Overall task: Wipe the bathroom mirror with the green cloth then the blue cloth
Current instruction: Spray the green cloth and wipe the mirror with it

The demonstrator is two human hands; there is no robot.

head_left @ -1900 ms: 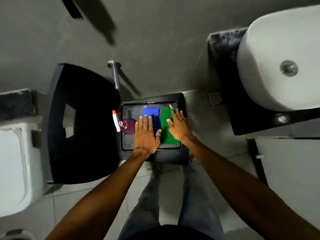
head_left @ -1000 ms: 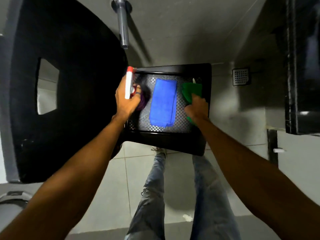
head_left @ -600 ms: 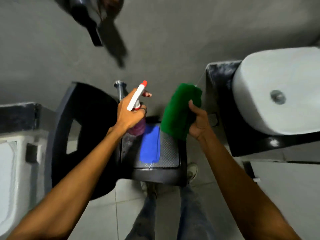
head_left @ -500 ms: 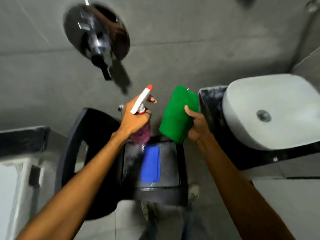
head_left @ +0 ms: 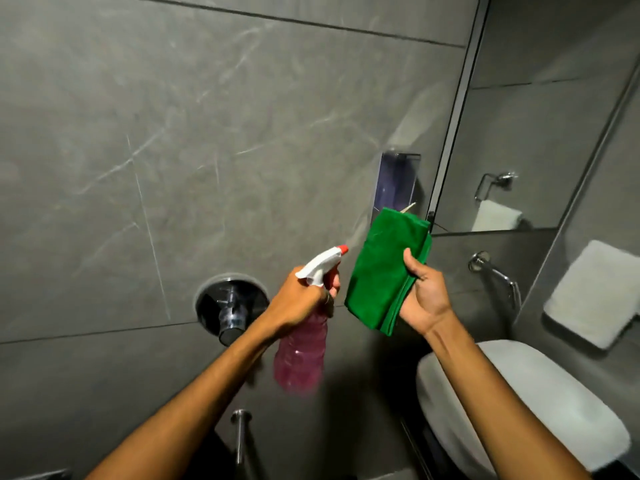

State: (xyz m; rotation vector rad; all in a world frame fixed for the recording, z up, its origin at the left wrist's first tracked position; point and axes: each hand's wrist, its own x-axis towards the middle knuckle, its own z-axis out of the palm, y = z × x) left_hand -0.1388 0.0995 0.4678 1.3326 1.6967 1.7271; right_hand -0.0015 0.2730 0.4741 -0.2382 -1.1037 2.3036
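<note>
A folded green cloth (head_left: 382,271), deep in colour with stitched edges, is held up in front of a grey tiled bathroom wall (head_left: 207,133). The right hand (head_left: 420,297) clamps it from the right, the thumb pressed over its face and the fingers hidden behind. The cloth hangs in mid-air, its top corner just beside the lower left corner of the mirror (head_left: 540,133), which fills the upper right of the view and reflects a towel ring and a white towel.

The left hand (head_left: 299,301) is wrapped tight around the neck of a spray bottle (head_left: 304,344) with a pink body, a white trigger head and a red nozzle tip. The bottle sits just left of the cloth, apart from it. Behind the left hand a round chrome wall valve (head_left: 230,306) projects from the tiles. A white washbasin (head_left: 519,403) lies below the right forearm, a chrome tap (head_left: 495,271) stands on the wall under the mirror, and a folded white towel (head_left: 592,292) rests at the far right.

The cloth's long axis runs from lower left to upper right, nearly upright, its upper end towards the mirror. The nozzle points up and to the right.
</note>
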